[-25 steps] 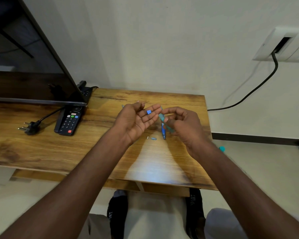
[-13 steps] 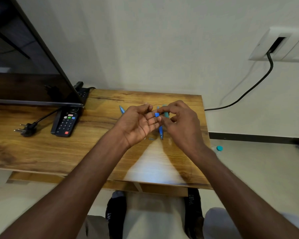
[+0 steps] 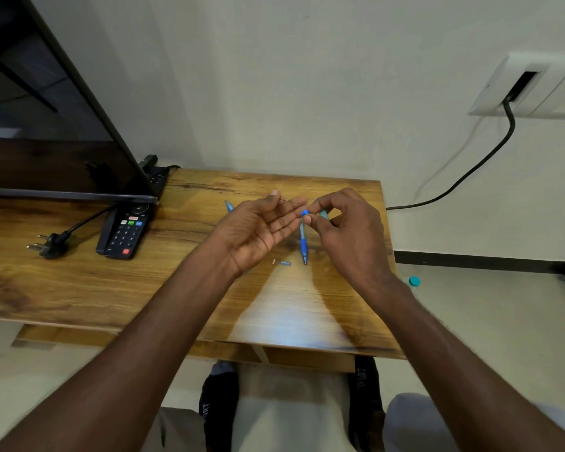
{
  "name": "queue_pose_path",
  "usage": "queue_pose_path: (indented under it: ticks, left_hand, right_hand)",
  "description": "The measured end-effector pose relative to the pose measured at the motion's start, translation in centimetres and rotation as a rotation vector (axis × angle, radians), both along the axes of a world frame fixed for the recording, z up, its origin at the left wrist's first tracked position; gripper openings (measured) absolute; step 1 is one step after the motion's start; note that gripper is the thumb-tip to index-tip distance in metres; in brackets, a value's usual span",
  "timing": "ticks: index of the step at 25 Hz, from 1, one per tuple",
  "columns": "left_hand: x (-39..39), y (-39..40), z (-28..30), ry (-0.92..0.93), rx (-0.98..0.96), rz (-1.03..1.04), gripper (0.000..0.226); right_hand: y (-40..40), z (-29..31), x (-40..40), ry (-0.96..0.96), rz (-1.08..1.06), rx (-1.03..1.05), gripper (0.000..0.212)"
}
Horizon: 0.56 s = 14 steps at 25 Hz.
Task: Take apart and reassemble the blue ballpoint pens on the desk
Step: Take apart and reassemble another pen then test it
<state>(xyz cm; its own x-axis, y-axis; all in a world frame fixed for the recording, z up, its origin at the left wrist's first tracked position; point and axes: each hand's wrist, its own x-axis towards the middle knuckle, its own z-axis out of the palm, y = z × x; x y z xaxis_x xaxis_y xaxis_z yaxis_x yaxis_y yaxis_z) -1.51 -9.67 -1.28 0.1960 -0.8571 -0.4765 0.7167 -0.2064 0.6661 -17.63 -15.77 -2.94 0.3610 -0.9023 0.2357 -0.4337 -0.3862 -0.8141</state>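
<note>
Since half a second ago the hands have drawn slightly apart: the left hand (image 3: 258, 226), then curled against the right, now lies palm up with its fingers spread and nothing clearly in it, while the right hand (image 3: 346, 223) has lifted a small blue cap (image 3: 304, 213) away, pinched between thumb and forefinger. A teal barrel (image 3: 324, 213) pokes out behind those same fingers, so the right hand seems to hold both. Below the cap, one pen (image 3: 303, 243) lies on the desk (image 3: 111, 288) with its tip toward the person; another pen (image 3: 229, 205) peeps out behind the left hand. Two tiny parts (image 3: 282, 262) rest near the pen tip. The step looks like fitting the cap to the barrel, and it would go best if the left hand took the barrel and held it steady, leaving the right to line up the cap squarely and press or twist gently, working low over the desk so a dropped piece does not roll off. Much is hard to read: the barrel is mostly hidden by the fingers, the second pen by the left hand, and I cannot tell what the tiny parts are, nor whether a thin line by the left fingertips is a spring or refill.
</note>
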Motion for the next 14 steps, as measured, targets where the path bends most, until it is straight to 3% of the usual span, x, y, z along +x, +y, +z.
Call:
queue_pose_path:
  ticks: [14]
  left_hand:
    - [-0.5,0.3,-0.2,0.208,0.035,0.11,0.017]
  right_hand:
    - [-0.7,0.0,-0.3,-0.081,-0.079,0.235,0.007]
